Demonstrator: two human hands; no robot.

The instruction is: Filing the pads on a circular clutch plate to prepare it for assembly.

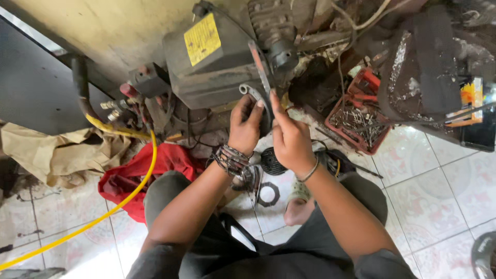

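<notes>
From the head view, the left hand [245, 124] is clamped on a curved grey metal bracket [253, 93] against the grimy engine [217, 62]; the right hand [290, 135], fingers half open, touches a red-edged strip [260, 64] beside it. This looks like fitting or aligning work, calling for steady alignment. A red crate [349, 133] holds loose nails.

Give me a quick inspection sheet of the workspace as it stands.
Surface: patterned tile floor, dirty at left.
Job's things: curved grey metal part against a grimy machine.
Clutter: red cloth, tan cloth, red tray of nails, black ring.
Grippers: left hand and right hand both on the part.
Cables: yellow hose.
Surroundings: dark panel at left.
</notes>
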